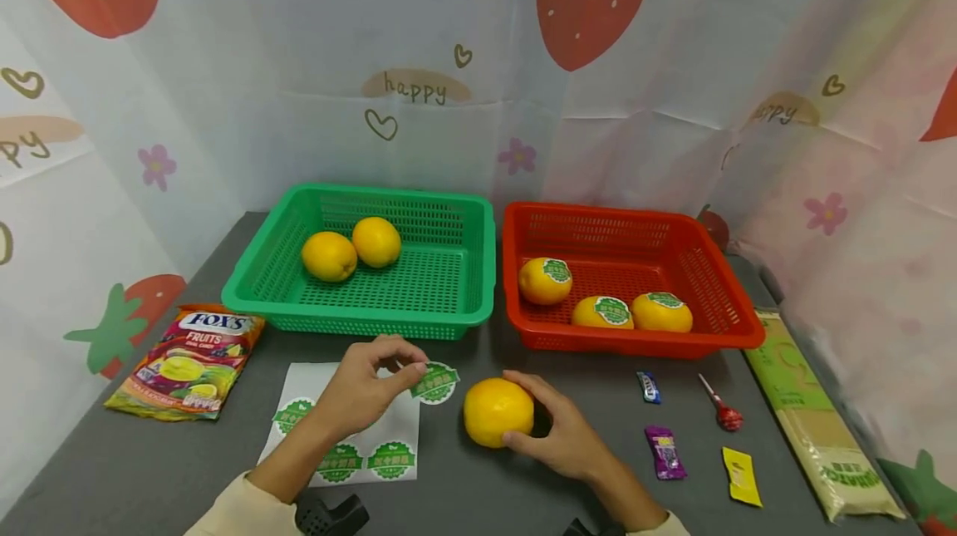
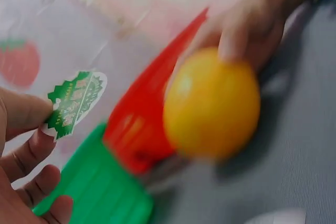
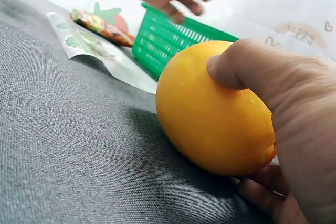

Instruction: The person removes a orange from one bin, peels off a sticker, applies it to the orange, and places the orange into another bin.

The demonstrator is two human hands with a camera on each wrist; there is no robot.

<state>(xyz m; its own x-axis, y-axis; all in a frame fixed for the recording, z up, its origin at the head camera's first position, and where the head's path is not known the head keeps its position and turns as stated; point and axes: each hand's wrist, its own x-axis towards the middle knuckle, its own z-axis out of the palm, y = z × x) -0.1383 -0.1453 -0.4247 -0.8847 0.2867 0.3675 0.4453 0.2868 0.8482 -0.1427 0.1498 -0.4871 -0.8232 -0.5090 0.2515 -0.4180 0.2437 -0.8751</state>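
Note:
Between thumb and fingertips my left hand pinches a green and white round sticker, held over the right edge of a white sticker sheet. In the left wrist view the sticker is slightly bent, with its printed face showing. My right hand grips an orange, thumb on the near side and fingers round the far side. The right wrist view has this orange low over the grey cloth, its visible skin bare of any sticker. The sheet bears several more green stickers.
Behind the hands stand a green basket with two plain oranges and a red basket with three stickered oranges. A candy bag lies left. Small wrapped sweets, a lollipop and a long green-tan packet lie right.

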